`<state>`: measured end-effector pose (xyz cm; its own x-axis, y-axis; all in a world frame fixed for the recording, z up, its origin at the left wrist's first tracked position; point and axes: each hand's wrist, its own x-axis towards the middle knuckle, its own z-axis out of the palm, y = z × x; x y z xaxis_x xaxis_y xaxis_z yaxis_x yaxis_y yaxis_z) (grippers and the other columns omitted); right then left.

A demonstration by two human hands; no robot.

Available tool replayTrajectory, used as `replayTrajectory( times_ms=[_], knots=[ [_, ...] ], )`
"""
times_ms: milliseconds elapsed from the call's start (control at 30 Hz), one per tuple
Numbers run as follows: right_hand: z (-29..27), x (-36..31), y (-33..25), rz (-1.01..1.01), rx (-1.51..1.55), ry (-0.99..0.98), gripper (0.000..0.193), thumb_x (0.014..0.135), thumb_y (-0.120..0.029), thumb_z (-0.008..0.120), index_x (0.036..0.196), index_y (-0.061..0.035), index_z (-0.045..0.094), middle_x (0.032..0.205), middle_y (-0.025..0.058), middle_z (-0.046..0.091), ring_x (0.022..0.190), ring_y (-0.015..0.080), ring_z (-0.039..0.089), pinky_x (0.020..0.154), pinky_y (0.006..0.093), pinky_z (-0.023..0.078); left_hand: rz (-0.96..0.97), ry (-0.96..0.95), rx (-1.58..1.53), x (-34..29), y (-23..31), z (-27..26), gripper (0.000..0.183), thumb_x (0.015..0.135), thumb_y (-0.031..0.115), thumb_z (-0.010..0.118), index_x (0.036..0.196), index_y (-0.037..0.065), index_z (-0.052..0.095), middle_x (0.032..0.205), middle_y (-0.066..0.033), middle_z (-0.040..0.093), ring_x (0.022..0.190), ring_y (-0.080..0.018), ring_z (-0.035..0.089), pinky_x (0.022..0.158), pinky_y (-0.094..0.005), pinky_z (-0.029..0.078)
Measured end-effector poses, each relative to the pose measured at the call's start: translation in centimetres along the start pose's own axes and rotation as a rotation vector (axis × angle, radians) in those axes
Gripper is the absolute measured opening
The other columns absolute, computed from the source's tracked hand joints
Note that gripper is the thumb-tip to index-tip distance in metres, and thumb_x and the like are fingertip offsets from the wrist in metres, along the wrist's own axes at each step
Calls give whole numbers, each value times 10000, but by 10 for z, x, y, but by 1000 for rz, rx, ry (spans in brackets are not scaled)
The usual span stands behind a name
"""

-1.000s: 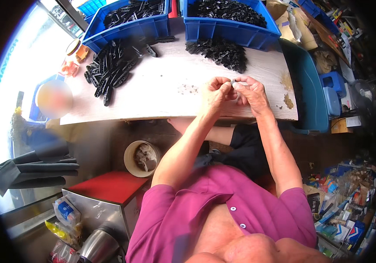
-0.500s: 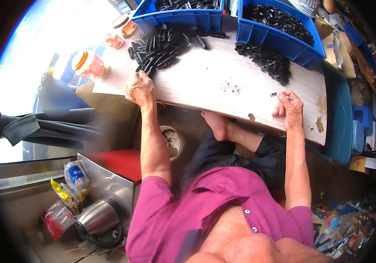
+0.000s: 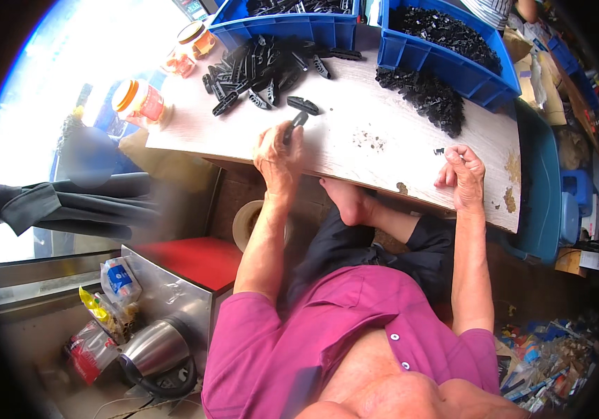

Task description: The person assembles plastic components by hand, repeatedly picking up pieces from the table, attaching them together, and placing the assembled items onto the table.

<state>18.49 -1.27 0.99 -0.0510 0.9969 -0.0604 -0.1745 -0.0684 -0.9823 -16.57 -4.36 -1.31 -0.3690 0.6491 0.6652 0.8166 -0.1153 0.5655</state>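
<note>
My left hand (image 3: 278,159) is over the near part of the table, fingers closed around a long black plastic part (image 3: 297,126). Just beyond its tip is a second black plastic part (image 3: 303,105); whether the two touch, I cannot tell. Farther left spreads a loose pile of similar elongated parts (image 3: 243,70). At the table's right side, my right hand (image 3: 464,174) is closed in a pinch, with a small black toothed piece (image 3: 440,151) showing at its fingertips. A heap of small black pieces (image 3: 429,103) lies beyond that hand.
Two blue bins (image 3: 285,31) (image 3: 446,59) of black parts stand at the table's far side. Orange-lidded jars (image 3: 139,103) line its left edge. A pale bucket (image 3: 247,225) is under the table, and a steel kettle (image 3: 156,347) stands lower left.
My left hand has moved right from the pile's near edge, carrying a long black part. Another such part now lies apart from the pile. My right hand has barely moved.
</note>
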Motion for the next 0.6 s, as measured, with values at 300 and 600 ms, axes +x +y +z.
replayTrajectory(
  times_ms=[300,600],
  knots=[
    [2,-1,-1,-7,17,43,164,861,-212,716,897,-77,630,479,-13,463,433,118,531,418,274,489,126,-112,104,-9,45,16,198,781,167,721,956,83,678,839,-118,656,771,-291,620,744,-397,490],
    [3,-1,-2,5,28,66,187,840,-223,738,892,-81,627,485,-7,497,418,122,550,412,276,502,136,-746,103,9,69,39,249,810,219,639,1043,131,644,847,-183,647,827,-378,630,786,-471,482]
  ],
)
